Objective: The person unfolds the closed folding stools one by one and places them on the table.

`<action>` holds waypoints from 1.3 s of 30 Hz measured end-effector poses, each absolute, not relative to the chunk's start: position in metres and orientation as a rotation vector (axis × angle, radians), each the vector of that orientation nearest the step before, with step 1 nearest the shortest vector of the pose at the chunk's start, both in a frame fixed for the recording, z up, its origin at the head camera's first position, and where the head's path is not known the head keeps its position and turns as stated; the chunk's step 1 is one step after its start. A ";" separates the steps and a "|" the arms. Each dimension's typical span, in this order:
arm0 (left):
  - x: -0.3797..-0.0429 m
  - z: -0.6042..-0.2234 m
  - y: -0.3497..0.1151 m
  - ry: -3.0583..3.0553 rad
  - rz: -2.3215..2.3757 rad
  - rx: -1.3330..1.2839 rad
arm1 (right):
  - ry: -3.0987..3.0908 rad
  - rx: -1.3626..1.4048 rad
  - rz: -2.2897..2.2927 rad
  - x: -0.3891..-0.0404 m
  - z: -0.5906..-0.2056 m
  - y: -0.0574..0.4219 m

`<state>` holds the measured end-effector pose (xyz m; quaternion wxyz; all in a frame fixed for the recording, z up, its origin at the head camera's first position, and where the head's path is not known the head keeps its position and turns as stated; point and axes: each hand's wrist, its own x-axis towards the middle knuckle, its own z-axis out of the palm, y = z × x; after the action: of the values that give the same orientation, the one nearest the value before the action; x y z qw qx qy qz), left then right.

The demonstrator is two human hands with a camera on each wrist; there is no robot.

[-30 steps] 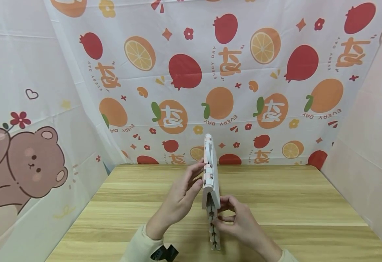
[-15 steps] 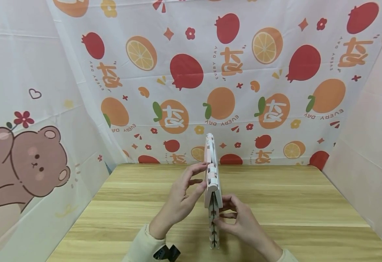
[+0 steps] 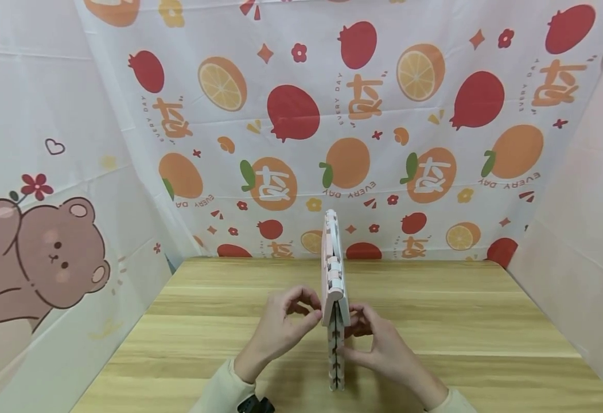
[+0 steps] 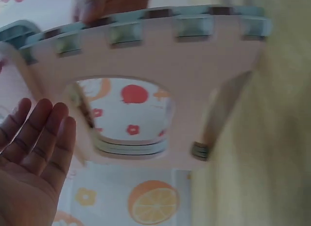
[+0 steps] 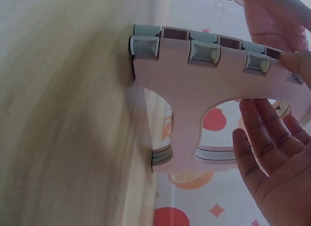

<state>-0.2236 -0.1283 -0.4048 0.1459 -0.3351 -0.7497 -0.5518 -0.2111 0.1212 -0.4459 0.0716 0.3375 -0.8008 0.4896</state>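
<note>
A folded plastic step stool [image 3: 335, 281] in pale pink and white stands upright on the table, its narrow edge toward me. In the left wrist view, the pink side panel of the stool [image 4: 194, 65] shows grey hinge blocks along one edge and a rounded opening. My right hand [image 3: 384, 347] holds the stool from the right. Its thumb lies on the hinged edge, and the fingers [image 5: 265, 133] reach to the panel's opening. My left hand [image 3: 279, 327] is bent at the stool's left side, fingertips right by the lower rim of the top panel. Its fingers [image 4: 56, 138] look loosely extended.
The wood-grain table [image 3: 203, 361] runs back to a white cloth [image 3: 239, 132] printed with fruit. A cloth with a bear [image 3: 58, 258] hangs at the left, and a plain pale cloth [image 3: 590, 229] at the right.
My left hand has come off the stool's top edge and moved down to beside the top panel's lower rim. The right hand and the stool stay nearly in place.
</note>
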 end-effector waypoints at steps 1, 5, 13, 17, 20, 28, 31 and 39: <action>-0.223 -0.408 -0.129 -2.167 -1.600 -0.971 | -2.408 1.030 1.466 -0.212 -0.446 0.121; -0.218 -0.421 -0.128 -2.191 -1.621 -1.024 | -2.406 1.101 1.433 -0.213 -0.447 0.123; -0.211 -0.432 -0.122 -2.249 -1.503 -1.032 | -2.416 1.149 1.386 -0.214 -0.448 0.123; -0.212 -0.432 -0.120 -2.271 -1.501 -1.016 | -2.398 1.177 1.359 -0.215 -0.447 0.122; -0.213 -0.433 -0.119 -2.294 -1.512 -0.996 | -2.362 1.236 1.302 -0.217 -0.449 0.120; -0.212 -0.433 -0.117 -2.338 -1.561 -0.941 | -2.386 1.250 1.258 -0.218 -0.453 0.123; -0.212 -0.433 -0.117 -2.359 -1.563 -0.939 | -2.445 1.203 1.257 -0.217 -0.452 0.125; -0.214 -0.432 -0.119 -2.379 -1.530 -0.956 | -2.606 1.123 1.263 -0.218 -0.445 0.138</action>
<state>-0.2136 -0.1194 -0.4316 0.0778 -0.3192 -0.7944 -0.5109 -0.2181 0.1382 -0.4450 0.0177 0.3614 -0.8390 0.4064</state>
